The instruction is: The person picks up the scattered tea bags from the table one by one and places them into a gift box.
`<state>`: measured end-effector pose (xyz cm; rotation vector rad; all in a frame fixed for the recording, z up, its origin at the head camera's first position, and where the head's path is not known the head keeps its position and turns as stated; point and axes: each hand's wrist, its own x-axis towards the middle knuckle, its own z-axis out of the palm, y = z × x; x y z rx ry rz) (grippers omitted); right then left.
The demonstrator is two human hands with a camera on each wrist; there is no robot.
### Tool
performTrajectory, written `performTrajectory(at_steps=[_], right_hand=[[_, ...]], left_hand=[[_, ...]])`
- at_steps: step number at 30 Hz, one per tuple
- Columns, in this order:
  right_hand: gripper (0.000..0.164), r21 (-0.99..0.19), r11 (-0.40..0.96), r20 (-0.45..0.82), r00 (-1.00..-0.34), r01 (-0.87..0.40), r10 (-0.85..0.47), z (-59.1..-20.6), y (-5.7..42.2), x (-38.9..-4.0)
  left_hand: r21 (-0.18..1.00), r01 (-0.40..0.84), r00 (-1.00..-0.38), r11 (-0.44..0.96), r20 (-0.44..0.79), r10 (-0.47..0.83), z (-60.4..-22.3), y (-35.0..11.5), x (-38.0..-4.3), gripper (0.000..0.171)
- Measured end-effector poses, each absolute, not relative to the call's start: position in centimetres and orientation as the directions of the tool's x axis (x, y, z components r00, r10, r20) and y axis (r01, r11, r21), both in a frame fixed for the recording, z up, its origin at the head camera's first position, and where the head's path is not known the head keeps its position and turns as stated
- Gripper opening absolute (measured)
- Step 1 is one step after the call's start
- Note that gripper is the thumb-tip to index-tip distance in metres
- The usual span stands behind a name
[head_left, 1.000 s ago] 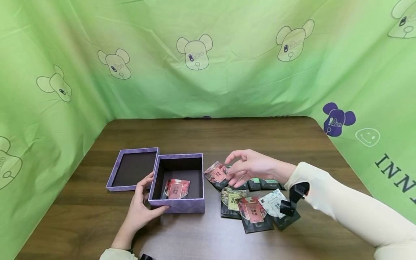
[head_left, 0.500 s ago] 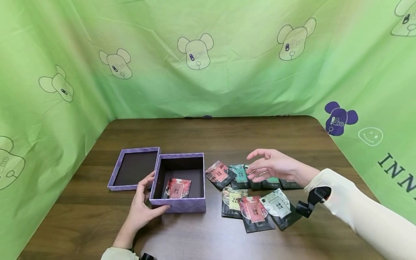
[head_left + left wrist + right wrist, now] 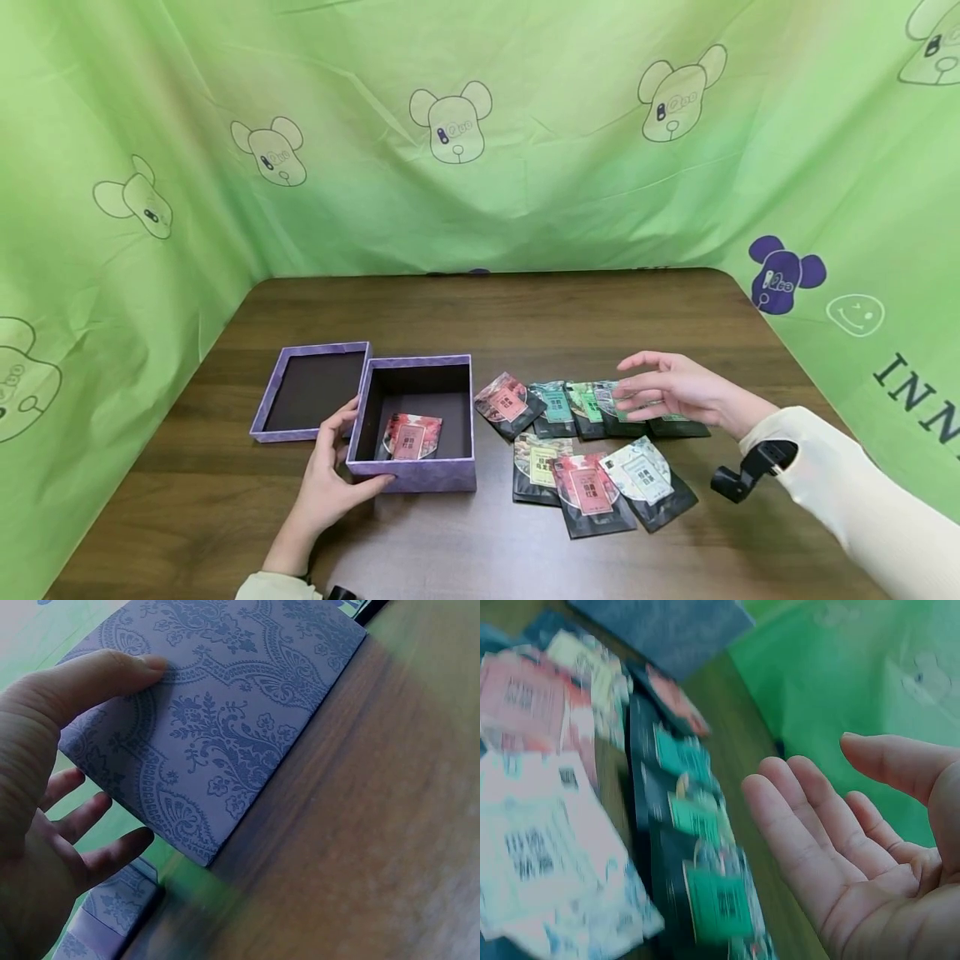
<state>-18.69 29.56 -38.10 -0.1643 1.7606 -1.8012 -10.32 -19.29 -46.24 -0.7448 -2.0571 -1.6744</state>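
A purple patterned box (image 3: 420,477) stands on the table without its lid. My left hand (image 3: 327,482) holds its near left corner, with the thumb (image 3: 112,679) on the front wall and the fingers along the left side. Inside the box lies a red tea sachet (image 3: 412,436). My right hand (image 3: 686,390) hovers over the right end of the back row of sachets, fingers loosely spread, holding nothing. Under it are a teal-labelled sachet (image 3: 611,414) and a partly hidden one (image 3: 678,427) at the row's end.
The box lid (image 3: 311,392) lies inner side up, left of the box. Right of the box are a red sachet (image 3: 508,406), a teal one (image 3: 553,408) and a green one (image 3: 585,407). Nearer lie yellow (image 3: 537,467), red (image 3: 590,496) and white (image 3: 645,479) sachets. Green cloth (image 3: 510,217) surrounds the table.
My right hand has moved rightward along the back row, uncovering the teal and green sachets. My left hand and the box have stayed in place.
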Motion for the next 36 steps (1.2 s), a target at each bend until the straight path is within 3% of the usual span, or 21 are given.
performTrajectory(at_steps=[13,19,23,30,36], right_hand=[[0.021,-0.931,-0.077,-0.28,-0.832,0.358,-0.478,-40.5,34.9,-19.2],[0.019,-0.935,-0.078,-0.292,-0.877,0.345,-0.381,-41.1,36.4,-19.4],[0.027,-0.943,0.052,-0.329,-0.902,0.328,-0.278,-41.5,36.8,-19.6],[0.065,-0.883,0.378,-0.357,-0.922,0.28,-0.151,-42.0,37.1,-19.8],[0.076,-0.815,0.533,-0.339,-0.933,0.226,-0.123,-42.1,36.7,-19.8]], left_hand=[[0.768,0.625,-0.78,0.142,0.608,0.147,-46.5,-19.3,-10.3,0.093],[0.778,0.609,-0.792,0.15,0.591,0.151,-46.3,-19.3,-10.4,0.092],[0.777,0.612,-0.79,0.146,0.593,0.154,-46.3,-19.3,-10.4,0.092],[0.773,0.617,-0.787,0.148,0.598,0.152,-46.3,-19.3,-10.4,0.093],[0.773,0.616,-0.787,0.149,0.598,0.153,-46.3,-19.3,-10.5,0.093]])
